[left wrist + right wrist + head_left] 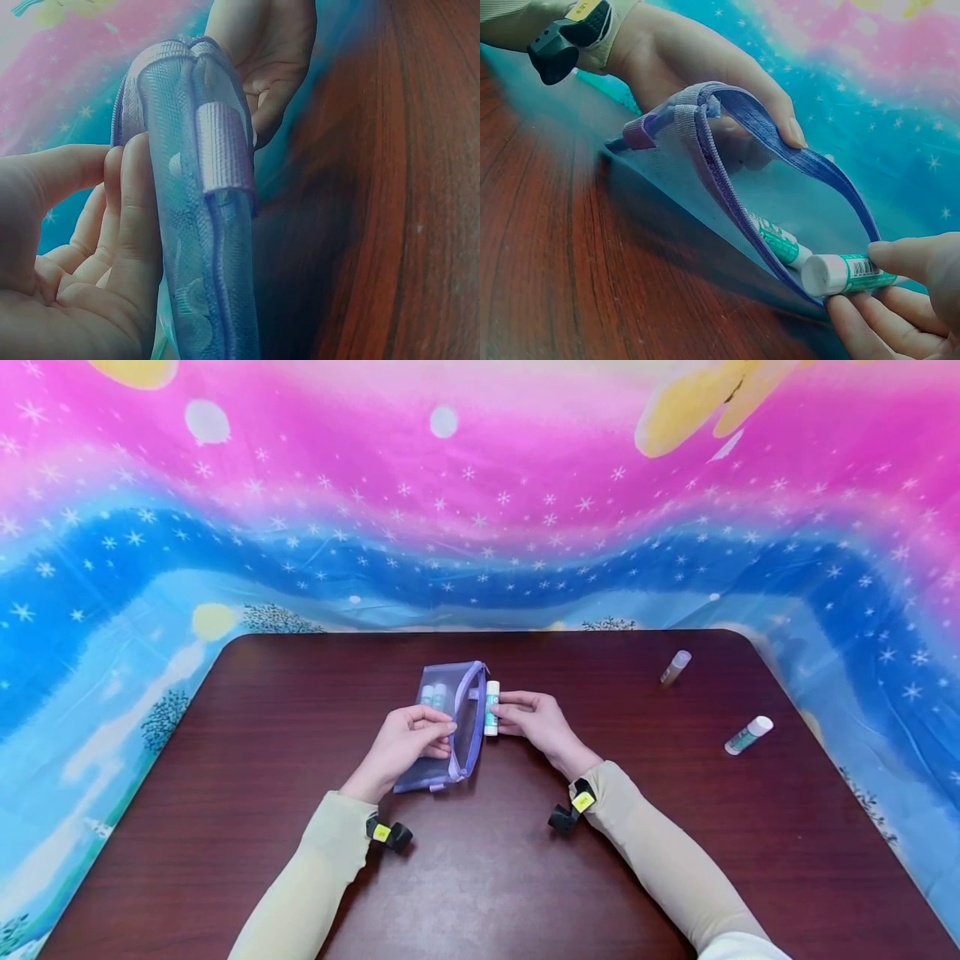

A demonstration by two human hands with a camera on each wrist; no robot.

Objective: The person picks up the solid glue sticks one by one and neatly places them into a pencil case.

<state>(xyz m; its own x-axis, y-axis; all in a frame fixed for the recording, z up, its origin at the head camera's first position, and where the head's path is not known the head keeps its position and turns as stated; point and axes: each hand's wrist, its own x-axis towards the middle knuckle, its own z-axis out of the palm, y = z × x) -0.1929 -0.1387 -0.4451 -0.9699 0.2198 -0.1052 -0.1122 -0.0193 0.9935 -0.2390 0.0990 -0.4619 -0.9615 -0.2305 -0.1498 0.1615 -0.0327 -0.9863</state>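
A purple mesh zip pouch (448,676) stands in the middle of the table, its unzipped mouth facing right. My left hand (411,739) pinches the near side of that mouth between thumb and fingers and holds it apart. Just outside the mouth, my right hand (542,723) grips a white and green glue stick (847,274) between thumb and fingertips. In the head view this glue stick is upright beside the pouch's zip edge. Through the mesh show two more glue sticks (432,696); the right wrist view shows one glue stick (776,241) inside, close to the mouth.
Two tubes stand apart on the right of the dark wooden table (480,868): a brownish tube (675,668) farther back and a white-capped glue stick (748,735) nearer. A printed cloth (480,539) hangs behind the table's back edge.
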